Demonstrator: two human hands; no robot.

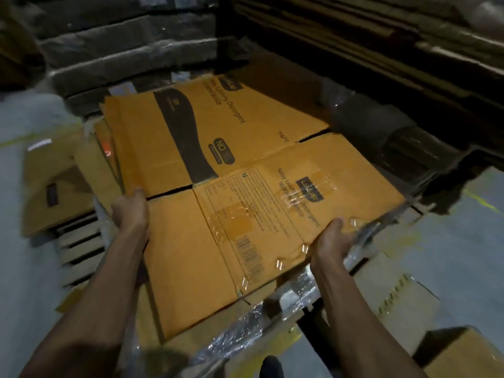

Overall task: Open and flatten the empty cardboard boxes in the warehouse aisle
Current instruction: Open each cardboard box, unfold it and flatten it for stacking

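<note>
Bare grey floor [30, 148] opens up off the left edge of the stack, and more off its right [458, 241], plenty of room for an arm there. Straight ahead, no way through: dark wrapped stacks [131, 50] wall off the far edge. A dark wrapped bundle [381, 126] crowds the far right corner. Near right, loose boxes [403, 293] clutter the floor (shiny plastic wrap [245, 328] trailing along the near edge too).
</note>
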